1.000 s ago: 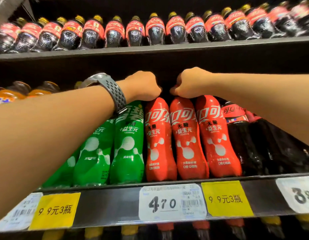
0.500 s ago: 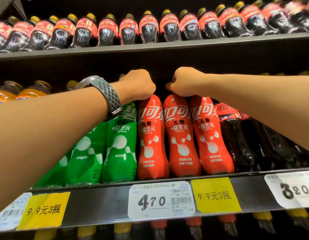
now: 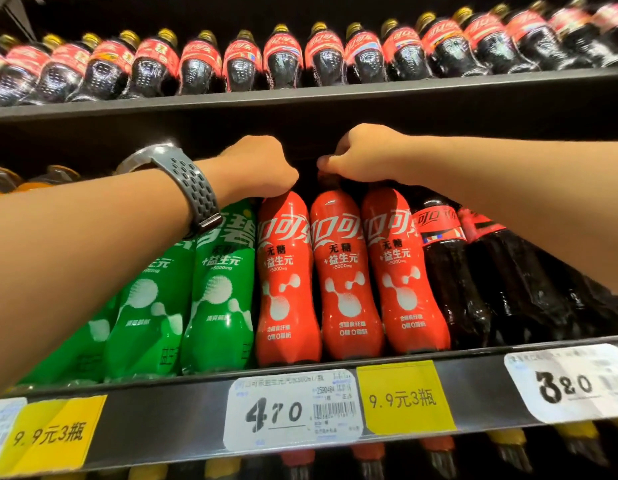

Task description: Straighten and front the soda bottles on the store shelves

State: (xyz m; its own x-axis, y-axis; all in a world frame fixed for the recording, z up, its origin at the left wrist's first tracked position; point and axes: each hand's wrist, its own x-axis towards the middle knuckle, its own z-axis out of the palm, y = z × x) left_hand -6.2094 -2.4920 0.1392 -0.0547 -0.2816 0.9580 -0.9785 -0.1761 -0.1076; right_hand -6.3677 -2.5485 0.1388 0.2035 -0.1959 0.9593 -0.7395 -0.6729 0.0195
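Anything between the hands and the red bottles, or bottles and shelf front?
Nothing visible. Left hand grips the left red bottle at its top, right hand the middle red bottle; both bottles stand at the shelf lip.

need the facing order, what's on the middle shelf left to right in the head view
rightmost green bottle → left red bottle → middle red bottle → right red bottle → first dark cola bottle

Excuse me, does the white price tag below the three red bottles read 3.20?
No, the white price tag below the red bottles reads 4.70.
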